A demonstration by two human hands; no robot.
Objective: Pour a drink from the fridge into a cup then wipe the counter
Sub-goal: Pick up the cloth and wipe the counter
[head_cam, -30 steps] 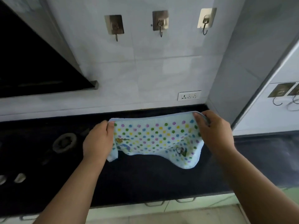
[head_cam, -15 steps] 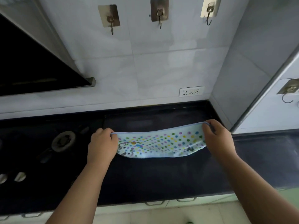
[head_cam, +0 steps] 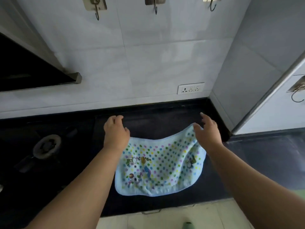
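Observation:
A light blue cloth [head_cam: 161,166] with coloured dots and cartoon prints lies spread on the black counter [head_cam: 165,123], its near edge close to the counter's front. My left hand [head_cam: 115,132] hovers over the cloth's far left corner with loosely curled fingers and holds nothing. My right hand [head_cam: 208,131] is at the far right corner with its fingers spread; that corner still rises up against the thumb. No cup or drink is in view.
A gas burner [head_cam: 47,146] sits in the black hob to the left. A range hood [head_cam: 33,70] hangs above it. The white tiled wall carries a socket [head_cam: 190,88] and metal hooks [head_cam: 97,10]. A wall corner with a metal edge [head_cam: 264,96] stands to the right.
Both hands lowered the stretched cloth onto the counter and let go of its corners; the cloth now lies flat and the fingers have opened. The view tilted downward.

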